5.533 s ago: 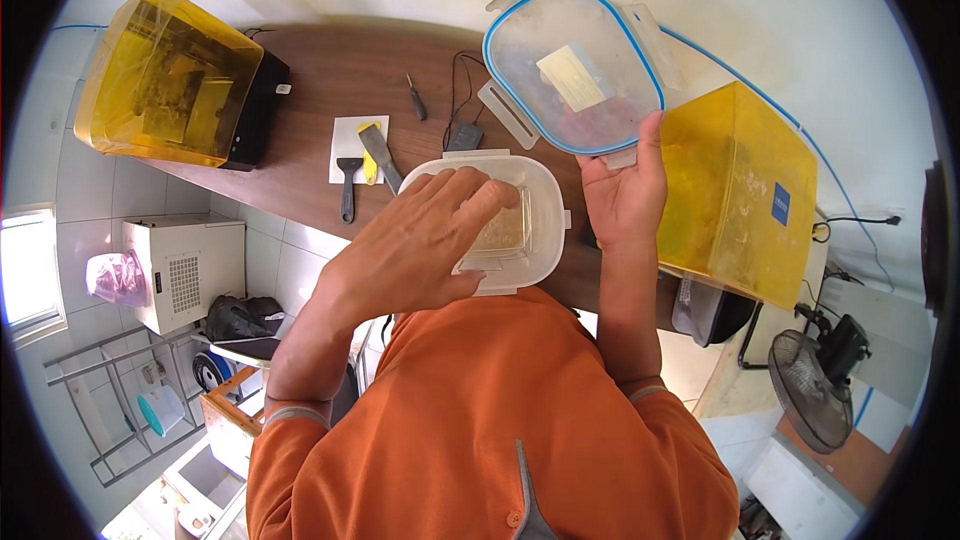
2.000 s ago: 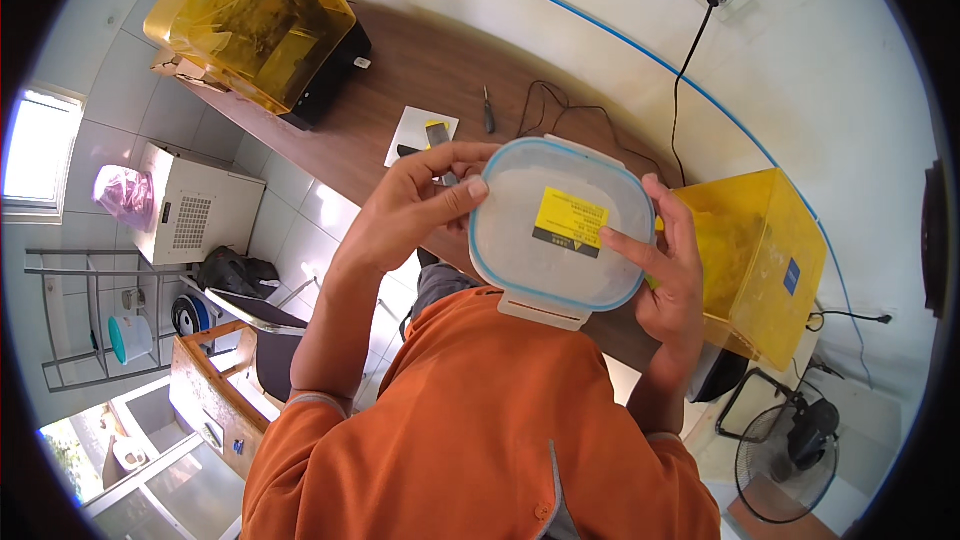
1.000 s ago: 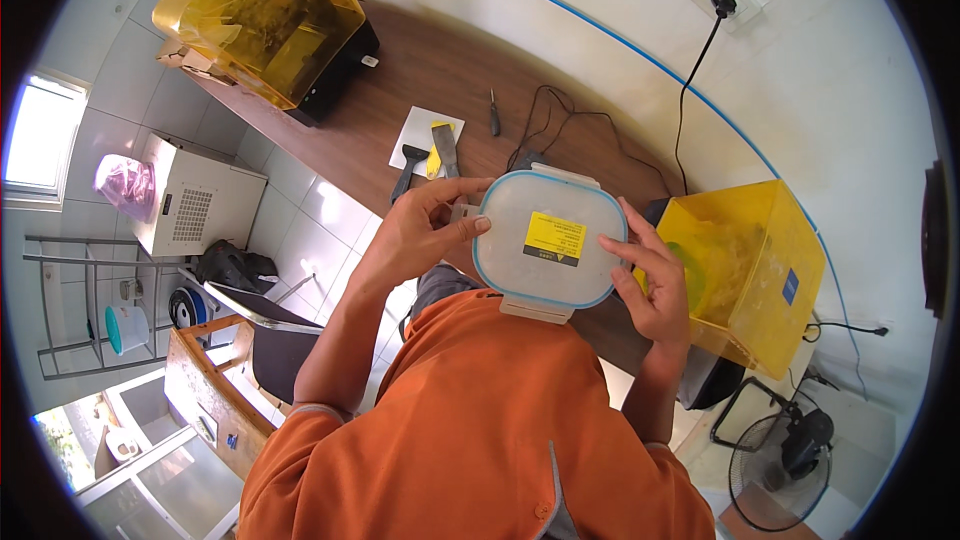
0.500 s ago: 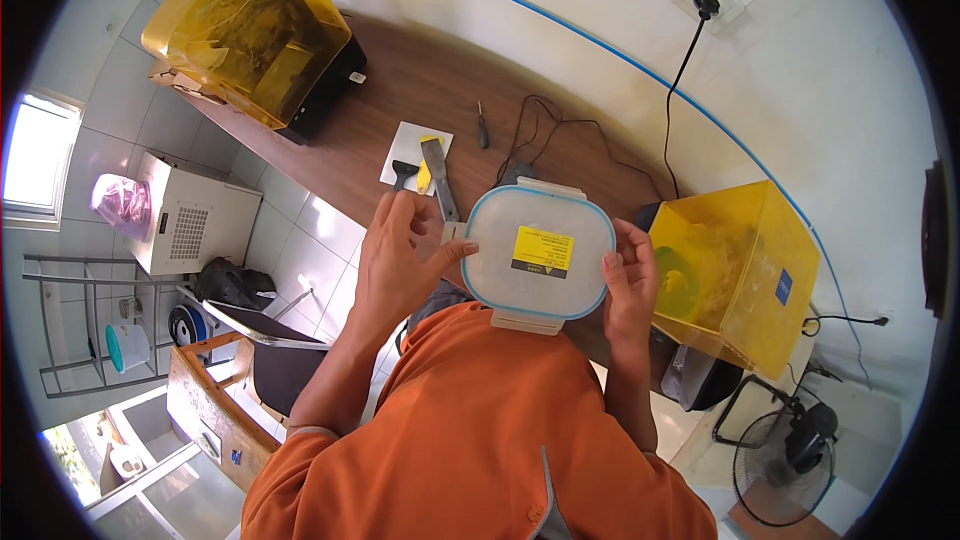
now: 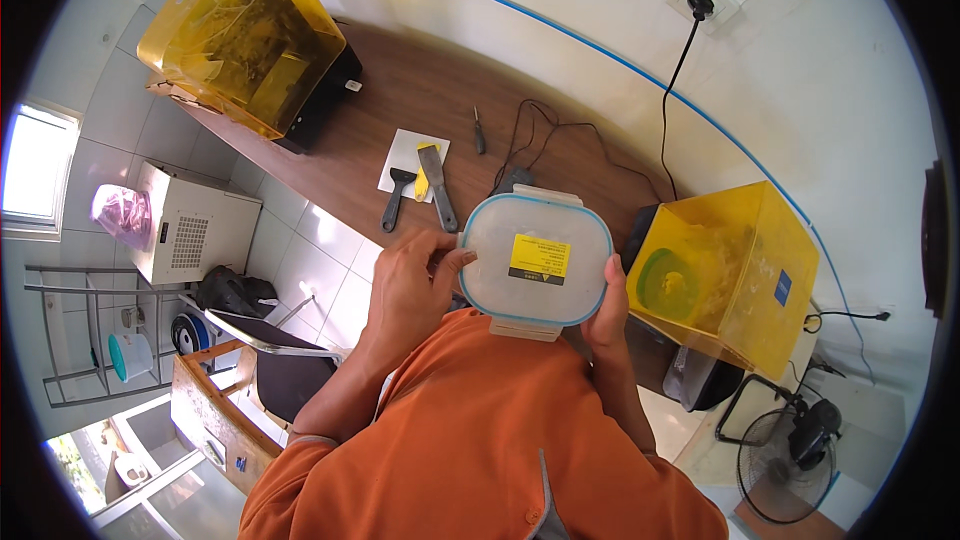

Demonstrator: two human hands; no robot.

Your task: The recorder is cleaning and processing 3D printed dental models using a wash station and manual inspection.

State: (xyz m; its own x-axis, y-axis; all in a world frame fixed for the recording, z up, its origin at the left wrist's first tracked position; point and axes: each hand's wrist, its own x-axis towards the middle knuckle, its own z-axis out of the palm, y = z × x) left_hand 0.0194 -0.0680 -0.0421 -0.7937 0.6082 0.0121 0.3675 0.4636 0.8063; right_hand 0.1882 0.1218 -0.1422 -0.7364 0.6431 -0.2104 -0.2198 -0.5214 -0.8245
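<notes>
Seemingly placed already: lid point(image 5: 575, 285) over a box, itself hidden beneath, near the front edge of the surface point(image 5: 400, 70). Not folded down: near flap point(image 5: 525, 328) and far flap point(image 5: 548, 196), both sticking outward. Left hand point(image 5: 412, 275) bent at the left edge, touching, firmness of grip impossible to tell; right hand point(image 5: 605, 312) gripping the right edge. Tight room rightward, beside yellow cover point(image 5: 790, 240); wider room leftward, beyond scrapers point(image 5: 436, 180).

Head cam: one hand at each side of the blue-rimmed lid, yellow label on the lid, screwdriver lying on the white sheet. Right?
One fix: the screwdriver isn't on the white sheet; the head view shows it on the brown tabletop, right of the sheet. Left hand, right hand, blue-rimmed lid and yellow label are as you said.
</notes>
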